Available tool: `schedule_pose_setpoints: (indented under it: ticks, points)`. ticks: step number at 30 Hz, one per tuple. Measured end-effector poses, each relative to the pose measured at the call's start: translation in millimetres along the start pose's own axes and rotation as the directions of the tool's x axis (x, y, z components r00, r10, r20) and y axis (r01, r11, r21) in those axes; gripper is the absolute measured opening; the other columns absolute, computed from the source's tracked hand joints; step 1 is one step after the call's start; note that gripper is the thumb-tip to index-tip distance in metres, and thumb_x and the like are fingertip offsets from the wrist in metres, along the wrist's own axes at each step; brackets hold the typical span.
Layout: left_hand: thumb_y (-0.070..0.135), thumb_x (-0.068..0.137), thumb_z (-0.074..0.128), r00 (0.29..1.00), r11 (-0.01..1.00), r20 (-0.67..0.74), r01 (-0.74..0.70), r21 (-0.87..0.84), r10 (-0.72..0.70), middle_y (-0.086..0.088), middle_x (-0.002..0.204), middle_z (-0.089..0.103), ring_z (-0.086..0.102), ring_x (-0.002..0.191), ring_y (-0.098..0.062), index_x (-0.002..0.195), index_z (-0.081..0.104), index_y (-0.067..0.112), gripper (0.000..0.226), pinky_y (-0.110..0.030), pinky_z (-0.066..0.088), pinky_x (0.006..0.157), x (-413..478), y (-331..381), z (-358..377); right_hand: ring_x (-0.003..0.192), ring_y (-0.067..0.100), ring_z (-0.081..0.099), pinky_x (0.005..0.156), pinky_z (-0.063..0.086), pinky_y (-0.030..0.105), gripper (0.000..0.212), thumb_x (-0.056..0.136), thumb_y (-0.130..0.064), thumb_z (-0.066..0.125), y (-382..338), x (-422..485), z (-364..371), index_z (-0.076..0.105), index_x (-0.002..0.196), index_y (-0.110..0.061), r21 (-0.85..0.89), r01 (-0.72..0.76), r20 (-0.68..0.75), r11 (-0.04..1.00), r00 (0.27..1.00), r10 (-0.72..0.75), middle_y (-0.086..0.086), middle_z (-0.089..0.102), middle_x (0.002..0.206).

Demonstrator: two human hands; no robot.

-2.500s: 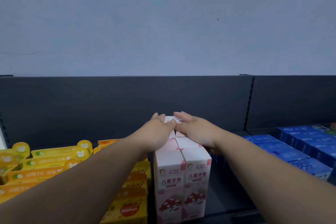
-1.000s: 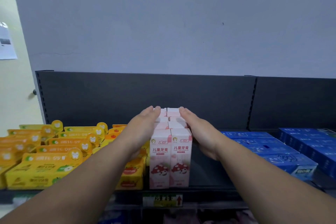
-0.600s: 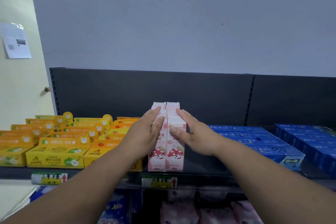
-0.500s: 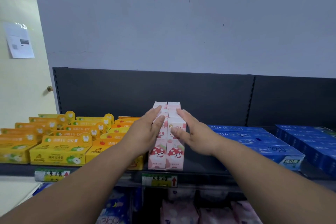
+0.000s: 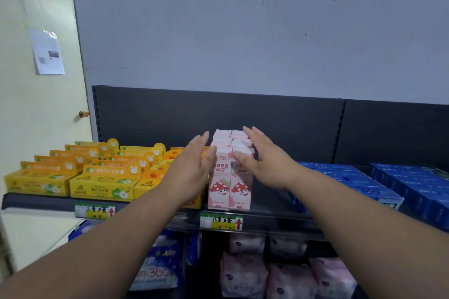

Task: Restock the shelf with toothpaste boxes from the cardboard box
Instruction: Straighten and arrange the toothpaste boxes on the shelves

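**Hands flank the pink boxes on the shelf**

Upright pink-and-white cardboard toothpaste boxes with a mushroom cartoon [image 5: 229, 177] stand in two tight rows, front to back, on the dark metal shelf [image 5: 269, 204]. The front pair sits at the shelf's front edge.

The left hand [image 5: 194, 170] is at 9 o'clock of the rows and the right hand [image 5: 267, 165] at 3 o'clock. Both palms face inward. Each grip is wide, with straight fingers that hold nothing. The right thumb lies across the front of the right-hand box. The left fingertips sit at the edge of the left-hand box; motion blur makes it hard to say whether they touch it.

Flat yellow toothpaste cartons [image 5: 102, 184] lie at 9 o'clock of the pink boxes, just beside them. Flat blue cartons [image 5: 413, 184] lie at 3 o'clock, a gap away. A green-and-yellow price label with a red arrow [image 5: 221, 222] is fixed at 6 o'clock, on the shelf lip. Soft pink plastic packs [image 5: 245, 274] fill the lower shelf beneath it.
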State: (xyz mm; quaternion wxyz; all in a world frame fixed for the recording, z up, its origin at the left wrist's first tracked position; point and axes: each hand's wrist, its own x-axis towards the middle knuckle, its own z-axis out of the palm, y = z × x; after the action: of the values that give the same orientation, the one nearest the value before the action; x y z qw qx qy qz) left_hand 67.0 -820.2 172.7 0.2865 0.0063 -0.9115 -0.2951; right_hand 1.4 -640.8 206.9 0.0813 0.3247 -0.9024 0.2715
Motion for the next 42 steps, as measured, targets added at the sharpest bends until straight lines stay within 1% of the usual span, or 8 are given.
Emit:
schedule_pose_setpoints:
  ticks: [8, 16, 19, 22, 28, 32, 35, 42]
  points:
    - [0.043, 0.1, 0.028, 0.998, 0.997, -0.022, 0.057, 0.056, -0.056, 0.0, 0.158, 0.021, 0.014, 0.146, -0.012, 0.152, 0.021, 0.022, 0.057, -0.03, 0.016, 0.117, -26.0, -43.9, -39.2, 0.149, 0.015, 0.015, 0.117, 0.022, 0.034, 0.087, 0.089, -0.054, 0.059, -39.9, -8.3, -1.0, 0.01, 0.156, -0.031, -0.045, 0.038, -0.048, 0.998, 0.998, -0.04, -0.008, 0.004, 0.164]
    - [0.043, 0.1, 0.033, 0.996, 0.976, -0.003, 0.091, 0.197, -0.092, 0.003, 0.16, 0.014, 0.012, 0.146, -0.011, 0.152, 0.019, 0.025, 0.057, -0.028, 0.015, 0.116, -41.6, -98.1, -95.4, 0.148, 0.011, 0.014, 0.119, 0.022, 0.034, 0.084, 0.087, -0.056, 0.062, -106.3, 6.3, 66.1, 0.017, 0.154, -0.034, -0.09, 0.148, 0.013, 0.985, 0.989, -0.147, -0.011, 0.007, 0.163]
    - [0.046, 0.099, 0.034, 0.993, 0.969, 0.052, 0.087, 0.23, -0.101, 0.006, 0.16, 0.01, 0.012, 0.146, -0.011, 0.152, 0.018, 0.027, 0.058, -0.03, 0.016, 0.116, -45.2, -116.9, -107.6, 0.148, 0.01, 0.015, 0.119, 0.018, 0.03, 0.083, 0.086, -0.055, 0.063, -118.1, 10.8, 90.4, 0.019, 0.154, -0.034, -0.107, 0.15, 0.052, 0.983, 0.988, -0.145, -0.01, 0.01, 0.163]
    - [0.047, 0.099, 0.036, 0.993, 0.972, 0.093, 0.051, 0.228, -0.074, 0.009, 0.16, 0.01, 0.013, 0.146, -0.011, 0.152, 0.02, 0.03, 0.058, -0.03, 0.018, 0.115, -40.4, -120.6, -111.2, 0.147, 0.008, 0.015, 0.113, 0.012, 0.023, 0.077, 0.088, -0.053, 0.062, -124.8, 16.9, 91.9, 0.023, 0.153, -0.034, -0.104, 0.115, -0.002, 0.988, 0.993, -0.116, -0.012, 0.013, 0.162]
    - [0.044, 0.099, 0.038, 0.985, 0.977, 0.133, -0.128, 0.168, 0.106, 0.008, 0.16, 0.013, 0.017, 0.145, -0.011, 0.151, 0.023, 0.029, 0.056, -0.029, 0.018, 0.116, 2.5, -76.9, -96.0, 0.143, 0.012, 0.029, 0.112, 0.027, 0.029, 0.062, 0.093, -0.045, 0.059, -107.9, 36.0, 33.0, 0.034, 0.148, -0.033, -0.106, -0.027, -0.215, 0.994, 0.977, 0.003, -0.01, 0.029, 0.157]
    - [0.041, 0.101, 0.035, 0.972, 0.981, 0.165, -0.183, 0.068, 0.17, 0.009, 0.159, 0.015, 0.013, 0.145, -0.009, 0.151, 0.023, 0.028, 0.053, -0.026, 0.015, 0.115, 30.9, -30.8, -65.9, 0.134, 0.011, 0.041, 0.1, 0.032, 0.025, 0.045, 0.098, -0.038, 0.054, -65.0, 39.6, -12.8, 0.046, 0.141, -0.033, -0.138, -0.136, -0.259, 0.981, 0.961, 0.097, -0.01, 0.044, 0.148]
    - [0.04, 0.102, 0.031, 0.96, 0.984, 0.222, -0.177, 0.008, 0.171, 0.009, 0.159, 0.016, 0.015, 0.145, -0.009, 0.15, 0.025, 0.028, 0.05, -0.028, 0.015, 0.115, 49.3, -1.9, -43.0, 0.12, 0.01, 0.051, 0.092, 0.035, 0.022, 0.036, 0.098, -0.032, 0.055, -24.5, 41.5, -29.0, 0.054, 0.134, -0.033, -0.144, -0.193, -0.206, 0.971, 0.965, 0.161, -0.011, 0.055, 0.137]
    - [0.04, 0.104, 0.018, 0.923, 0.988, 0.377, -0.119, 0.094, 0.075, 0.007, 0.156, 0.027, 0.022, 0.143, -0.01, 0.138, 0.039, 0.034, 0.04, -0.027, 0.02, 0.112, 70.3, 47.1, -14.7, 0.103, 0.008, 0.063, 0.098, 0.048, 0.031, 0.027, 0.09, -0.028, 0.068, 37.1, 58.6, -30.1, 0.066, 0.118, -0.031, -0.111, -0.115, -0.027, 0.987, 0.993, 0.113, -0.009, 0.069, 0.11]
